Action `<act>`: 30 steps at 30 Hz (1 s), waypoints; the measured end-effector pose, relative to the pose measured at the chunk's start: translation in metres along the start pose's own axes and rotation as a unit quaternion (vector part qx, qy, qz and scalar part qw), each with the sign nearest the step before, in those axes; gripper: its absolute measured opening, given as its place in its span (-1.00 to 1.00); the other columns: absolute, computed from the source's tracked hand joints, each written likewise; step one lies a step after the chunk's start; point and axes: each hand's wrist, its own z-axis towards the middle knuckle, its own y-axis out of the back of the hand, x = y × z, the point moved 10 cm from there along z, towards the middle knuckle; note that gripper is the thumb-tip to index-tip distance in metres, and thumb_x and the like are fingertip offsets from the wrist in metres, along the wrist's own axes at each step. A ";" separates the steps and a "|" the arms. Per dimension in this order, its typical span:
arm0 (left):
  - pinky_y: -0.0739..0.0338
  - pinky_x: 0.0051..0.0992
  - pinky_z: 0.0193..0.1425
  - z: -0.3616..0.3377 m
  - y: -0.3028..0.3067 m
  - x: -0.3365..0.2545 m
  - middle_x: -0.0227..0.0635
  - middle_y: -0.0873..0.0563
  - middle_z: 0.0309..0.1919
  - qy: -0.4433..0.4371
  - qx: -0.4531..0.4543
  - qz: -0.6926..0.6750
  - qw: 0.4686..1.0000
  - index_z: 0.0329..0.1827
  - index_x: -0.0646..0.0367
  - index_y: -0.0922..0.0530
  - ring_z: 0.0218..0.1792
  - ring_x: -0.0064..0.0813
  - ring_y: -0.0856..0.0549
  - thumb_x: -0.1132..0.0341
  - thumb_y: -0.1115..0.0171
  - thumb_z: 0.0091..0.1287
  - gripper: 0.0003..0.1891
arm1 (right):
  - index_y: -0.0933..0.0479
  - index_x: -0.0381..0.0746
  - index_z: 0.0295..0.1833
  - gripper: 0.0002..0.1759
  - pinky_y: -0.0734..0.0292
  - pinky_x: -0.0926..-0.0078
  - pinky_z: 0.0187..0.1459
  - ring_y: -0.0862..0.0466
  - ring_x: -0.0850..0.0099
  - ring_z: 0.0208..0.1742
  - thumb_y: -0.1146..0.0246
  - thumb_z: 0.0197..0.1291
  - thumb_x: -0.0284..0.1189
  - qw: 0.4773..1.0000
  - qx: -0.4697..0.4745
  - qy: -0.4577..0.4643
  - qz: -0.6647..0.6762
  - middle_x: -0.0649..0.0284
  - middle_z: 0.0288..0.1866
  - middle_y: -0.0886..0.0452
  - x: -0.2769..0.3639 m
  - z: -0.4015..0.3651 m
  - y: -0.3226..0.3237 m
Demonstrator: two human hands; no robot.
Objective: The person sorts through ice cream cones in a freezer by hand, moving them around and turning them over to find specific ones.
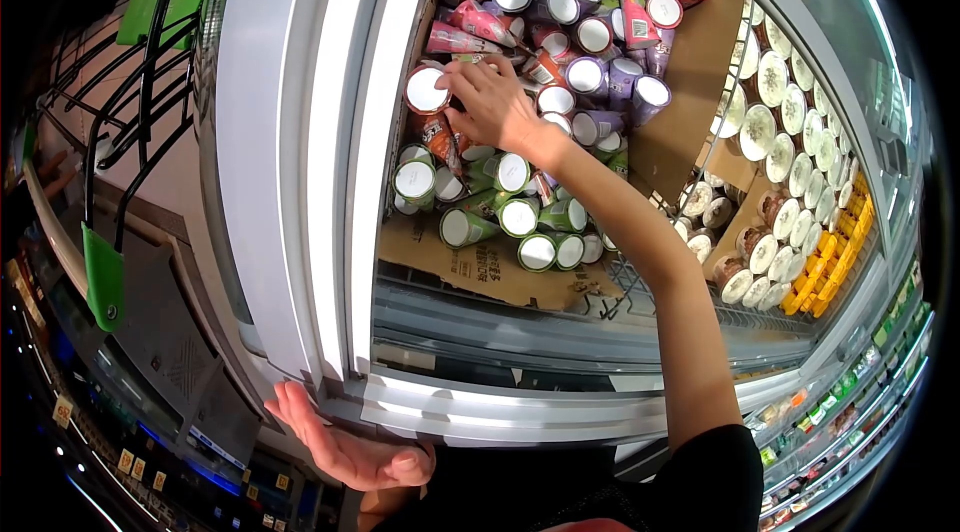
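Observation:
My right hand (490,104) reaches into a chest freezer among wrapped ice cream cones, its fingers bent beside a red cone with a white lid (427,90). Whether the fingers grip that cone cannot be made out. Below the hand lies an orange-brown cone wrapper (440,140). Green cones (518,217) are nearer the front, and purple cones (587,76) lie farther right. Outside the freezer, my left hand (345,444) is palm up near the front corner of the frame, fingers apart, holding nothing.
The freezer's pale frame (300,182) runs along the left and front. Cardboard (685,102) divides the cones from white-topped cups (773,79) and yellow packs (825,262). A black wire cart with a green handle piece (102,277) stands at left. Store shelves (850,392) are at lower right.

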 end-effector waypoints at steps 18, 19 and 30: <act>-0.04 -0.06 0.46 0.004 0.001 -0.003 0.22 -0.29 0.30 0.011 0.016 0.041 0.999 0.36 0.48 -0.12 0.36 0.05 -0.27 -0.03 0.15 0.28 -0.23 | -0.42 -0.26 -0.17 -0.77 -0.47 0.24 -0.21 -0.57 0.18 -0.15 -0.17 0.00 -0.49 0.950 0.147 -0.125 -0.247 0.15 -0.23 -0.55 -0.116 0.015 -0.050; -0.05 -0.06 0.46 0.004 0.001 -0.003 0.20 -0.30 0.30 0.017 0.018 0.045 0.999 0.37 0.47 -0.12 0.36 0.05 -0.27 -0.04 0.15 0.28 -0.23 | -0.41 -0.25 -0.15 -0.76 -0.47 0.25 -0.23 -0.56 0.22 -0.17 -0.17 0.02 -0.46 0.946 0.144 -0.086 -0.278 0.18 -0.24 -0.54 -0.111 0.022 -0.060; -0.06 -0.05 0.45 0.001 0.002 0.004 0.11 -0.30 0.33 0.043 -0.032 -0.022 0.998 0.38 0.39 -0.15 0.38 0.00 -0.26 -0.14 0.08 0.27 -0.20 | -0.52 0.02 0.02 -0.71 -0.29 0.22 -0.13 -0.43 0.30 -0.07 -0.10 0.16 -0.33 0.851 0.322 -0.110 -0.400 0.28 -0.19 -0.45 -0.132 0.043 -0.119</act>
